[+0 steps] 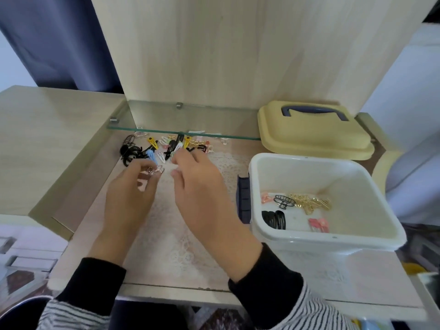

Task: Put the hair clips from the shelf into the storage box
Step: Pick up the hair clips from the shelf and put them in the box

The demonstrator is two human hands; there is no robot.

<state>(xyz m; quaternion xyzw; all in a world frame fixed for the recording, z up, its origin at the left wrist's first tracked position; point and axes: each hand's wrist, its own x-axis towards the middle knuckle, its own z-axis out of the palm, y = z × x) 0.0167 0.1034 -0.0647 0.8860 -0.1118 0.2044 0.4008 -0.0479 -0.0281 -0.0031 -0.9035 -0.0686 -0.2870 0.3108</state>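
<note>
Two hands at the clip pile.
L hand (128, 194) fingers curled round clear clips (153, 171); R hand (200, 186) pinched a pale clip (173, 155) from hair clips (164, 145) far-left on shelf (83, 186). Judged best: gather a few, then carry right to storage box (333, 172).

A home dressing corner: wooden shelf (152, 292), lace mat (181, 246), curtain (54, 39).

Both forearms reach forward side by side, black cuffs (95, 279) showing under striped sleeves (316, 310). The left grip (132, 189) shows its back, fingers curled, its thumb and fingertips pinching thin metal clips (153, 171) just ahead of it. The right grip (198, 184), close beside it, has bent fingers pointing forward and the thumb held apart beneath them.
</note>
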